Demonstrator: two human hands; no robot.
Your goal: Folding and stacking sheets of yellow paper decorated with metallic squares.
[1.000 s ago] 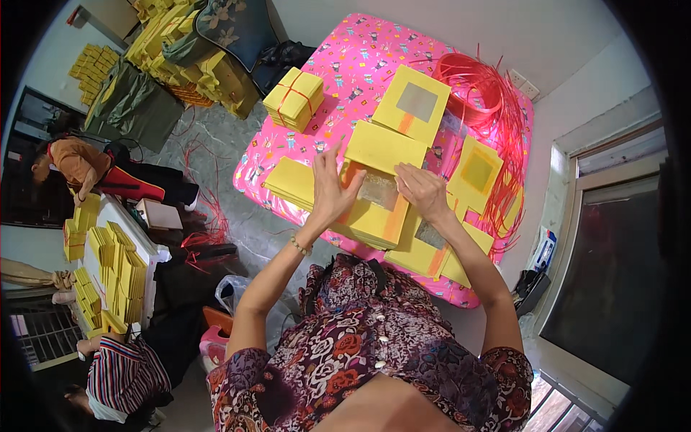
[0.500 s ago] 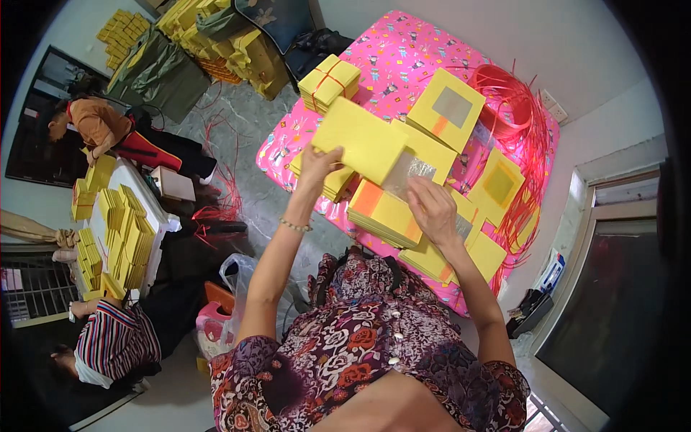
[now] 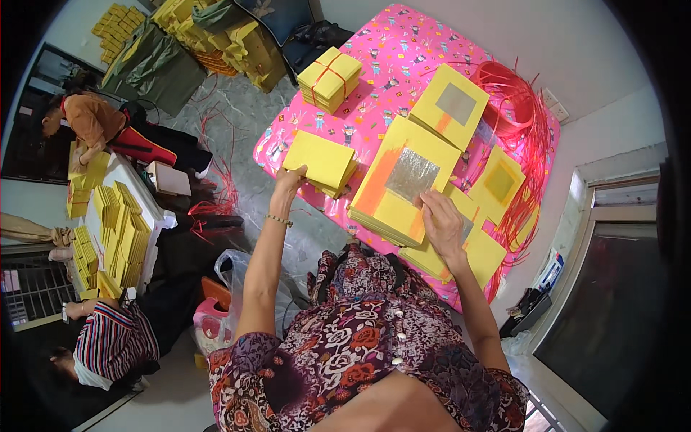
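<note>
My left hand (image 3: 289, 178) is closed on the near left corner of a folded yellow paper sheet (image 3: 320, 158), its thumb on top. That sheet lies on a short pile of similar folded sheets. My right hand (image 3: 444, 225) rests at the right side of a tall stack of yellow paper sheets (image 3: 414, 147). Its fingers are bent and pressed together, with the tips beside the silver square (image 3: 412, 175) on the top sheet. Whether they pinch anything is hidden. An orange band runs along the silver square's left side.
A pink patterned cover (image 3: 403, 43) lies under the papers. A tied yellow bundle (image 3: 330, 79) stands at the far left, another yellow stack (image 3: 450, 104) farther back. Red plastic strips (image 3: 525, 115) pile up at the right. Two people work at a white table (image 3: 155, 216) on the left.
My left hand has lowered the folded yellow sheet leftward onto the short pile, uncovering the tall stack's silver square. My right hand has shifted slightly right, staying by the stack.
</note>
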